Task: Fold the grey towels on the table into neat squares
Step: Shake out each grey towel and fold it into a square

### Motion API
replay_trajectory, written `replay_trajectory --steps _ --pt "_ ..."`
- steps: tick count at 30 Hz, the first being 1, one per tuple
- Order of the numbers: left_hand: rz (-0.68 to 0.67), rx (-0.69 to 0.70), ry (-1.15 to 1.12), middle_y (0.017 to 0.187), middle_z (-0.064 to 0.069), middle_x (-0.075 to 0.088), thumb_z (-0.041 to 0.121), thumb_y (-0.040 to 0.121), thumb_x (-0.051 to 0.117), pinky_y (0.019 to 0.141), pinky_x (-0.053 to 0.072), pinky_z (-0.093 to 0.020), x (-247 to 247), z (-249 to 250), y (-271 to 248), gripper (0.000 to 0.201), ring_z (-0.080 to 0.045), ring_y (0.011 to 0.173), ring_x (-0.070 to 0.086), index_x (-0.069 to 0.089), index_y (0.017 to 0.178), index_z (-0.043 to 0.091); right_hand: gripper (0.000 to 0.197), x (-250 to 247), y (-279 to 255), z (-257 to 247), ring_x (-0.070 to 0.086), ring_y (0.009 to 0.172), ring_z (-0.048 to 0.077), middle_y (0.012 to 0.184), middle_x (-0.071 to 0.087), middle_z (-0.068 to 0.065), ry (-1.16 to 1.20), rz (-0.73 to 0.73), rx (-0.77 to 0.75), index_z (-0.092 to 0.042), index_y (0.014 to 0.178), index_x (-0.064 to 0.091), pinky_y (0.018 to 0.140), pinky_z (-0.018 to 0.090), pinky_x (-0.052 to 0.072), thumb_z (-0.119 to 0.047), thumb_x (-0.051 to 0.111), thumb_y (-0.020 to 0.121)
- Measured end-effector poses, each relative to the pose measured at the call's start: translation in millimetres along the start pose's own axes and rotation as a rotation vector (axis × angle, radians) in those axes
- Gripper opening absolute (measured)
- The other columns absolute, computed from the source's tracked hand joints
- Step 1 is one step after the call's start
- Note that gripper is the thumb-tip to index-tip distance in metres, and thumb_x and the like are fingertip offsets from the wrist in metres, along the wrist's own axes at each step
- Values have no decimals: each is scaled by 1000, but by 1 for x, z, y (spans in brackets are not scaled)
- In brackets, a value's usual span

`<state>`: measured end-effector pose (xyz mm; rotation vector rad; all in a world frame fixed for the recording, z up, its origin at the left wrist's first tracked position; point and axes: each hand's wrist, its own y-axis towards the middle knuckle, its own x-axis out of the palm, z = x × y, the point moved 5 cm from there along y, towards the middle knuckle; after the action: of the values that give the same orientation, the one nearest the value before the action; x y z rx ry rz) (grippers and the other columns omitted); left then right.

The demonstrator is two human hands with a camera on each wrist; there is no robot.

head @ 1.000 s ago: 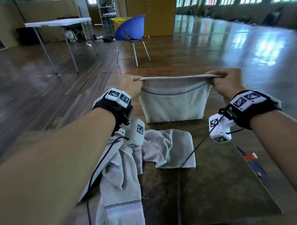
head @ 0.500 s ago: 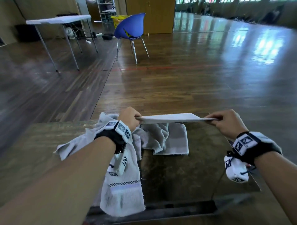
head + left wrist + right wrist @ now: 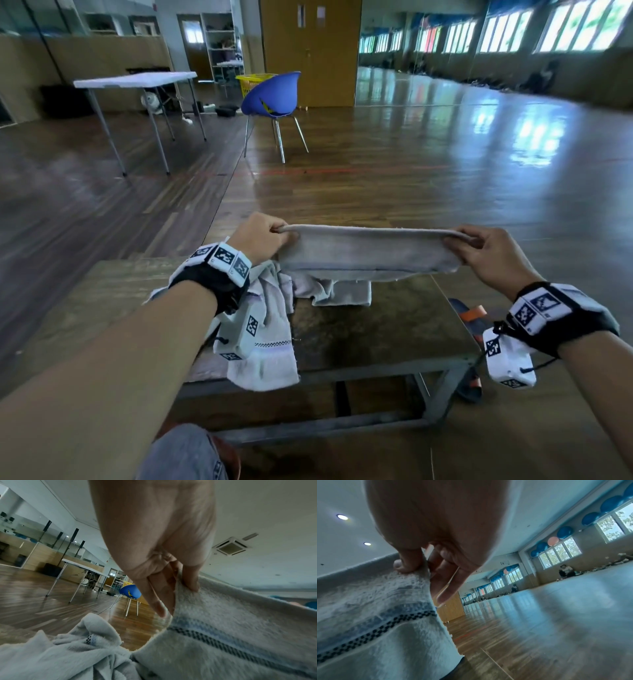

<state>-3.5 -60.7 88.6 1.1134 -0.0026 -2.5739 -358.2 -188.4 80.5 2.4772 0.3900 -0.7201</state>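
Knee: a leg in grey-blue cloth (image 3: 186, 452) sits nearest, below and between the two forearms.
Wrist bands: black straps with white checker-marked blocks on both wrists; a small white box (image 3: 508, 359) hangs under the right one.
Table: a low dark table (image 3: 370, 335) with a metal frame stands under both hands.
Loose towels: a crumpled grey towel (image 3: 263, 346) lies beneath the left wrist and droops over the near table edge; another rumpled towel (image 3: 342, 291) lies on the tabletop below the gap between the hands.
Held towel: a folded grey towel (image 3: 368, 253) is stretched level between the hands, lifted above the table, with a dark checker stripe (image 3: 223, 643) running across it in the wrist views.
Left hand: the left hand (image 3: 262, 236) pinches the towel's left top corner, thumb on one side and curled fingers (image 3: 159, 595) on the other.
Right hand: the right hand (image 3: 486, 253) pinches the right top corner, thumb (image 3: 407, 561) pressed onto the cloth and fingers behind it.
Spacing: the hands are well apart, one at each end of the towel.
Slipper: an orange and dark slipper (image 3: 471, 317) lies on the floor below the right wrist, beside the table.
Beyond the hands: a blue chair (image 3: 274, 97) stands on the wooden floor, with a white folding table (image 3: 135, 79) further off to the left.
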Motion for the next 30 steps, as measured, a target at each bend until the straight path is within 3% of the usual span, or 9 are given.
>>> replay_trajectory --steps 2,4,5,10,15,19,21,24,30 --pt "-43 -8 -13 62 -1 63 31 93 67 53 47 -23 1 7 -16 27 -9 51 54 73 79 9 22 -10 -18 -10 64 61 -6 69 72 -20 -42 -19 -19 -37 82 72 54 6 43 -21 66 96" --pt "-60 -3 14 55 6 61 34 92 68 49 44 -22 1 13 -35 25 -6 45 52 71 72 17 23 -17 -36 -16 65 61 6 72 73 -9 -79 -22 -17 -39 79 71 55 14 45 -24 66 96" --pt "-70 -14 3 57 5 63 35 91 69 51 48 -25 2 14 -46 23 -9 48 55 71 72 21 23 -19 -45 -19 66 63 13 72 73 -4 -99 -37 -7 -39 78 71 54 19 45 -26 65 96" --pt "-238 -83 -121 74 -14 70 34 89 71 68 58 -45 13 12 -103 23 -32 65 68 72 80 13 16 -26 -92 -22 70 60 12 73 74 -10 -102 -183 69 -46 86 71 48 13 49 -36 64 95" --pt "-322 -149 -76 85 -16 71 31 91 70 74 61 -42 30 8 -148 32 -27 74 68 70 95 -1 13 -20 -133 -16 66 54 12 70 73 -4 -181 -274 111 -39 86 72 48 17 50 -37 63 96" --pt "-403 -173 -46 57 5 65 29 91 69 51 49 -18 47 4 -171 29 -8 49 59 68 70 10 17 -8 -159 -11 63 61 18 74 72 3 -221 -312 144 -31 81 73 62 29 46 -34 65 96" --pt "-456 -201 -60 63 2 70 29 91 70 53 50 -19 54 3 -177 25 -8 52 62 73 80 7 17 -4 -169 -10 65 72 25 79 72 7 -233 -333 158 -25 83 74 68 33 46 -31 65 96" --pt "-481 -182 -2 76 -1 73 37 87 73 66 49 -24 62 -2 -178 31 -11 64 62 76 94 7 18 2 -178 -9 65 76 19 77 71 1 -235 -338 165 -23 81 73 69 30 44 -28 65 97" --pt "-369 -146 74 68 1 71 40 88 71 59 43 -13 74 -22 -149 34 -4 57 57 76 86 6 22 16 -172 9 60 68 9 68 68 -8 -232 -308 242 -27 76 70 62 27 40 -28 65 97"
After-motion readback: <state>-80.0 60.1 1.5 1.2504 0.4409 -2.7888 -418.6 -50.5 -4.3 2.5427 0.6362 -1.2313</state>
